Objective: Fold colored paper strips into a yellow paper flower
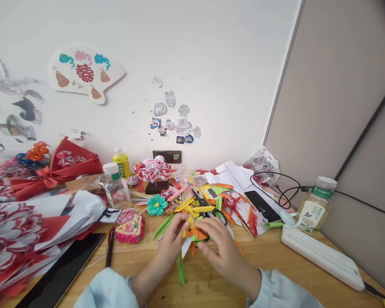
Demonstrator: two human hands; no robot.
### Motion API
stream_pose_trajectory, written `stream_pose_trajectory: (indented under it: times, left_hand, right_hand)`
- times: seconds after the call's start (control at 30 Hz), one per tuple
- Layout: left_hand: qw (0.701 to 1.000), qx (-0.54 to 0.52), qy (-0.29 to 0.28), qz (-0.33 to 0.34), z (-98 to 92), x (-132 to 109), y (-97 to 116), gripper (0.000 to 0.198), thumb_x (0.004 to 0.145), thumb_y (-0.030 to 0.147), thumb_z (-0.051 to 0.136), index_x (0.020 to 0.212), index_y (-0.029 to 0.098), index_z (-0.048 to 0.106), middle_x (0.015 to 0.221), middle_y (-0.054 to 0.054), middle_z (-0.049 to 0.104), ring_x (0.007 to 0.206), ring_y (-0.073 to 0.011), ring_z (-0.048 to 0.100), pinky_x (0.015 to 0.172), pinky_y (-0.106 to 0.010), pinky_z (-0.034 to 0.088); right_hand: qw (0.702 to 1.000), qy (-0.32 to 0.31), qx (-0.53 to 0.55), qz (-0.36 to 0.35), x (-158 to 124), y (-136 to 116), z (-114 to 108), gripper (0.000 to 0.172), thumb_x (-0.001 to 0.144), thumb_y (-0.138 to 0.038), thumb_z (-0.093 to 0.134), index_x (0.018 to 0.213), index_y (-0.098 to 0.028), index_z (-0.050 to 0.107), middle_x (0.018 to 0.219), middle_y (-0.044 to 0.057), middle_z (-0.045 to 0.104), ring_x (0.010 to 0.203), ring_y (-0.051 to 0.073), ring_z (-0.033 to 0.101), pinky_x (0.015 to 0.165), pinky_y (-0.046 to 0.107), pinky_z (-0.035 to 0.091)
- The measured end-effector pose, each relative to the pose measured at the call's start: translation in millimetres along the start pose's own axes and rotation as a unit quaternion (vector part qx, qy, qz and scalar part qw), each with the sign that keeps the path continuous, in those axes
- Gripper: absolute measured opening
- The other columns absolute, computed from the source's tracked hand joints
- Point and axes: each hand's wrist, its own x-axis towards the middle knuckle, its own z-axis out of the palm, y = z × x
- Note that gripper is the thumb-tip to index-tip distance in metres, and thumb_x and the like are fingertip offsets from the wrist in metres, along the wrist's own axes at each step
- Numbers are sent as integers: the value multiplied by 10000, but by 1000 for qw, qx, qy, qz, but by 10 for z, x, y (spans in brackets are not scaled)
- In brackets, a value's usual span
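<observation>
Low over the wooden table, a folded paper piece (197,234) in orange, yellow and green sits between my two hands. My left hand (171,241) pinches its left side, thumb and fingers closed on it. The curved fingers and thumb of my right hand (224,248) grip the right side; the exact contact is partly hidden. A green paper strip (181,270) hangs or lies just below. Right behind my hands are yellow folded strips (202,209) and black-handled scissors (218,214), partly covered by paper.
A teal flower (157,205) and a pink-edged box (130,229) lie left of my hands. Farther left are a black tablet (62,269) and red-white paper flowers (11,233). On the right are a phone (262,206), a white power strip (322,256) and a bottle (315,209).
</observation>
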Motion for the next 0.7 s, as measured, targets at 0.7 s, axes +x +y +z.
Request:
stream_pose_trajectory:
  times: [0.7]
  left_hand:
    - [996, -38, -35, -77, -106, 82, -8, 300, 628, 403, 746, 834, 196, 678, 908, -44, 677, 924, -234, 586, 849, -320, 448]
  right_hand:
    - [998, -21, 26, 52, -19, 148, 75, 320, 764, -126, 629, 1054, -238, 557, 1035, 38, 602, 989, 202, 539, 860, 329, 432]
